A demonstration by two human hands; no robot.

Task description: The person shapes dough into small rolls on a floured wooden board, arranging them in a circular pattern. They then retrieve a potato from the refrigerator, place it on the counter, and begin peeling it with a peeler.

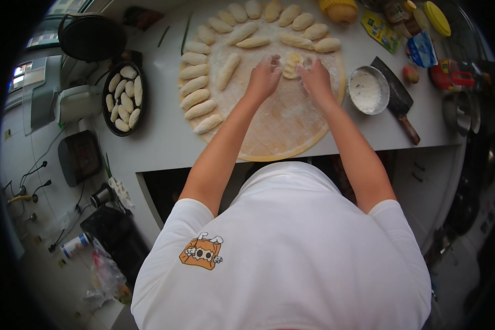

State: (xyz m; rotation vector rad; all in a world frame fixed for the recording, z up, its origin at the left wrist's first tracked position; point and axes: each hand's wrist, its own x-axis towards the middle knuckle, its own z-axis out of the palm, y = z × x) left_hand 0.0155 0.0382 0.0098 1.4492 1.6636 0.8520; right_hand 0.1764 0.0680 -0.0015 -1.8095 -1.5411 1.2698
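Note:
A flattened, dimpled piece of dough [291,66] lies on the floured round wooden board [282,119], between my two hands. My right hand [317,78] touches its right edge with the fingertips; whether they pinch it is not clear. Just left of the dough, my left hand [266,76] is held over the board, fingers loosely curved and apart, with nothing visible in it. Shaped dough rolls [194,84] line the board's left and far rim. Further in lie several loose ones, among them a long dough roll [229,71] left of my left hand.
On the right stand a metal bowl of flour [367,91] and a cleaver [396,90], handle toward me. A dark oval pan [124,99] of dough rolls is on the left. Packets [380,32], jars [400,16] and a yellow-netted fruit [340,10] crowd the far right.

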